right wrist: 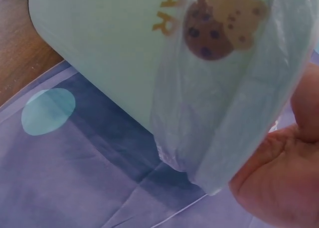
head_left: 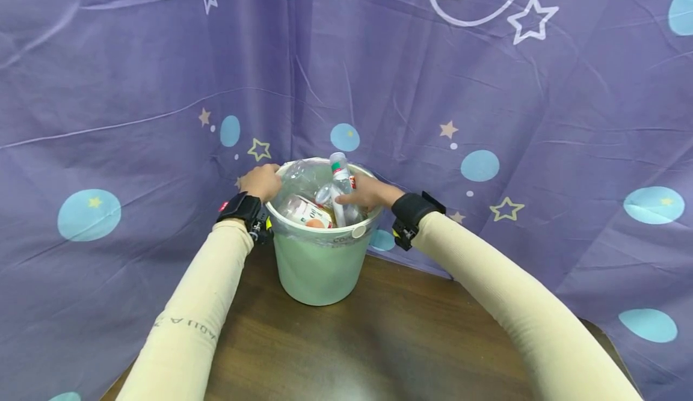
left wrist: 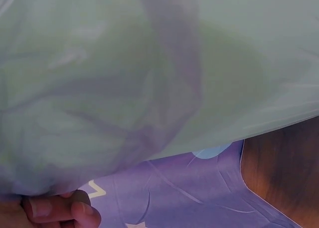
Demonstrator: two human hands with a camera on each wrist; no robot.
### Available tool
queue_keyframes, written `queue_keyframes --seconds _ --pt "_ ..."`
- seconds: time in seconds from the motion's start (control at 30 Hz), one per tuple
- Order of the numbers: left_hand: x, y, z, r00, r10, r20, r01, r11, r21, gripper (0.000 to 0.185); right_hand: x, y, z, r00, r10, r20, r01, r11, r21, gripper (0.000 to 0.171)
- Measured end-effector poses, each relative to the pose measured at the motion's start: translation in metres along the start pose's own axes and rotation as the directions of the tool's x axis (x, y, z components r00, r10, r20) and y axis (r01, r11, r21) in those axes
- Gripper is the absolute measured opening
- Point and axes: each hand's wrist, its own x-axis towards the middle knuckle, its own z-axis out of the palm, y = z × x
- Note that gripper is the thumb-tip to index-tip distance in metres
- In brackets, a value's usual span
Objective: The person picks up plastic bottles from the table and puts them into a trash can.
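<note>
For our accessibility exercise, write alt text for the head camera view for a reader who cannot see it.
Two hands grip the rim of a pale green bin lined with a clear bag and holding bottles: the left hand at its left edge, the right hand at its right. The bin stands on a brown table before a purple cloth with stars.

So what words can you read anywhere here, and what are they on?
"AR": the end of a longer word, on the green bin, beside a cookie picture.
"AULA", or close to it: faint letters on the left sleeve, hard to be sure.
Labels on the clear bottle and the white container: too small to read.
Print on the bin liner: blurred.
</note>
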Motion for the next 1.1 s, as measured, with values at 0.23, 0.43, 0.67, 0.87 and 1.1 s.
queue_keyframes --seconds 0.23,0.43,0.67,0.87,1.1 --pt "0.001 0.003 0.000 1.000 0.007 -0.016 -0.007 1.000 0.010 0.056 0.000 -0.005 -0.004 0.995 0.090 0.034 -0.082 0.980 -0.180 0.044" --pt "0.002 0.002 0.000 1.000 0.013 -0.015 -0.013 1.000 0.017 0.055 0.006 -0.007 0.000 0.988 0.152 -0.014 -0.151 0.955 -0.257 0.042" --pt "0.002 -0.001 0.001 1.000 0.002 0.007 -0.003 1.000 0.013 0.057 0.009 -0.009 0.007 0.983 0.181 -0.030 -0.182 0.947 -0.266 0.041" --pt "0.003 -0.002 0.000 1.000 0.003 0.024 -0.004 1.000 0.022 0.054 0.005 -0.019 0.000 0.966 0.253 0.049 -0.227 0.927 -0.300 0.050" --pt "0.002 0.004 -0.011 0.995 0.030 0.090 -0.032 0.999 0.018 0.049 -0.002 -0.024 -0.012 0.950 0.270 0.157 -0.226 0.941 -0.252 0.035"
